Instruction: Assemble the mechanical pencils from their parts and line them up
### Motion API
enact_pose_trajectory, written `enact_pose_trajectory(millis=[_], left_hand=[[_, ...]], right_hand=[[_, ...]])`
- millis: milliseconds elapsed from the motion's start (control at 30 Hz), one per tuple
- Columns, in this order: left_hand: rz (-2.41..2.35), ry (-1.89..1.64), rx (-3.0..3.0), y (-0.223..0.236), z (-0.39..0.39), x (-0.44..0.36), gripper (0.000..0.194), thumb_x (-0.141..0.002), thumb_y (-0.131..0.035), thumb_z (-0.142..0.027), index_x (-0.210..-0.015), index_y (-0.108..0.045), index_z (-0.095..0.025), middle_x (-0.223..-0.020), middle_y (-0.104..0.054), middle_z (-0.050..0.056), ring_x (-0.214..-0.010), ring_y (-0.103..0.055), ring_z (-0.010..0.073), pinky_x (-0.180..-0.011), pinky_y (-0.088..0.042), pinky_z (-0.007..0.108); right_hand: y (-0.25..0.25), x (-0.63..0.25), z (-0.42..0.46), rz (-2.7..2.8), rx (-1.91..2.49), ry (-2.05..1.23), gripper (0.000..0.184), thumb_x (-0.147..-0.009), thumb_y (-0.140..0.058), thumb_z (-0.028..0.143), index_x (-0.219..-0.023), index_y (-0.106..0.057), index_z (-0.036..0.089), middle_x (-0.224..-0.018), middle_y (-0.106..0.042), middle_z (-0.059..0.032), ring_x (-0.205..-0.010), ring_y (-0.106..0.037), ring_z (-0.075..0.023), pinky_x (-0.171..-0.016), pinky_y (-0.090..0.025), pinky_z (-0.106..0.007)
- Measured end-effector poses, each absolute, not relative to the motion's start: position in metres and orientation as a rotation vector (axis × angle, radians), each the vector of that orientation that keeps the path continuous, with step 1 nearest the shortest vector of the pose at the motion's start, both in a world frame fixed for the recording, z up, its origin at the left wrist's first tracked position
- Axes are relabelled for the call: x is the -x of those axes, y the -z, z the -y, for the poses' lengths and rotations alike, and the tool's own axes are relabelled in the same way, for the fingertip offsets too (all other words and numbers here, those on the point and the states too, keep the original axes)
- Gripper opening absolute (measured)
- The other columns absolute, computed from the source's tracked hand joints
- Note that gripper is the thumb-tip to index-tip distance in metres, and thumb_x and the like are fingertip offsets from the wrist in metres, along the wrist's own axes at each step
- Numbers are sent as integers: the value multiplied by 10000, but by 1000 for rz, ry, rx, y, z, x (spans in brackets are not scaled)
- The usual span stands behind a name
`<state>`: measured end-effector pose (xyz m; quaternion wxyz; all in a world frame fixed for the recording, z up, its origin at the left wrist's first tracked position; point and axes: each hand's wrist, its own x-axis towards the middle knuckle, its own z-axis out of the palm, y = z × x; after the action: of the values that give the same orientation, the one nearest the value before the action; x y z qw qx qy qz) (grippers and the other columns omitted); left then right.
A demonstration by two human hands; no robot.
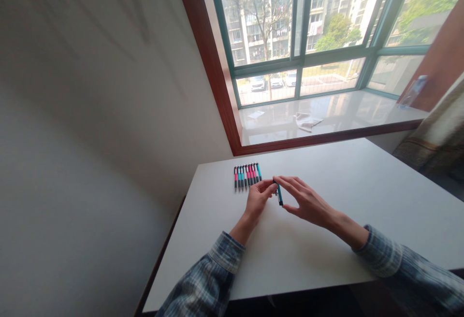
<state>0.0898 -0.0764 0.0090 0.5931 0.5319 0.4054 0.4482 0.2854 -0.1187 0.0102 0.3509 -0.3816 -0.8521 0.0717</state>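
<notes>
A teal and black pen [279,195], or part of one, is held tilted above the white table, its black end pointing down toward me. My left hand [258,201] is closed on it, pinching its upper part between thumb and fingers. My right hand [308,201] spans the same pen from the right, fingertips at its far end and thumb at the near black end. A row of several pens [247,177] in pink, teal and white with black grips lies side by side just beyond my left hand. My left fingers partly cover the nearest of them.
The white table [326,254] meets the wall [145,114] at left and a window frame at the back. On the sill lie a crumpled cloth [306,121] and a white paper [256,114]. A clear bottle [413,92] and a curtain [431,128] are at right.
</notes>
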Motion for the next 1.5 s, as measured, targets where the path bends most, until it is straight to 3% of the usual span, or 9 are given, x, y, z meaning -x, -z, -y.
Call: enact_pose_trajectory(millis=[567,667,767,833,967,1200,1500], left_hand=[[-873,-1027,-1226,-17,81,-86,375,-710,-897,-431,-973,-817,-176,-1022,-790,104,-902,-684,226,-858,-496,344],[-895,-1046,-1205,-12,79,-86,368,-688,-912,-409,-955,-817,-174,-1008,-795,108,-938,-700,246,-905,-504,370],[-910,-1066,-1165,-5,78,-87,371,-671,-923,-404,-942,-817,-173,-1013,-799,111,-964,-709,254,-947,-500,392],[-904,-1070,-1149,-2,78,-87,374,-668,-927,-406,-934,-815,-169,-1021,-800,114,-989,-709,258,-972,-495,399],[-875,-1067,-1142,0,77,-88,381,-673,-926,-413,-936,-808,-163,-1032,-801,119,-1018,-713,265,-993,-495,407],[-869,-1059,-1133,1,77,-88,366,-668,-935,-396,-932,-816,-174,-1016,-804,108,-999,-725,255,-997,-502,406],[-888,-1023,-1164,-2,79,-87,372,-672,-932,-392,-956,-828,-175,-1045,-803,123,-1018,-727,275,-1002,-515,423]], right_hand=[[-13,-287,117,2198,989,-188,959,-865,-757,216,-1644,-219,370,-1514,-528,-110,-1340,-530,-357,-1066,-542,-576],[-13,-310,108,2092,1001,-202,745,-898,-740,286,-1566,-416,341,-1417,-618,-103,-1292,-572,-340,-1054,-546,-563],[-6,-343,96,2016,1089,-225,296,-956,-664,339,-1247,-704,299,-1153,-747,-84,-1131,-663,-312,-977,-576,-526],[3,-365,91,2005,1180,-285,213,-977,-627,388,-1106,-749,269,-1057,-774,-82,-1036,-693,-296,-922,-584,-495],[19,-394,91,1993,1356,-406,346,-977,-575,528,-981,-775,247,-966,-786,-94,-822,-685,-267,-757,-582,-441],[30,-399,96,2067,1379,-707,397,-868,-676,607,-969,-811,248,-900,-761,-79,-748,-667,-228,-687,-551,-363],[23,-385,91,2060,1358,-634,357,-931,-623,576,-918,-776,253,-966,-779,-72,-811,-705,-252,-754,-581,-406]])
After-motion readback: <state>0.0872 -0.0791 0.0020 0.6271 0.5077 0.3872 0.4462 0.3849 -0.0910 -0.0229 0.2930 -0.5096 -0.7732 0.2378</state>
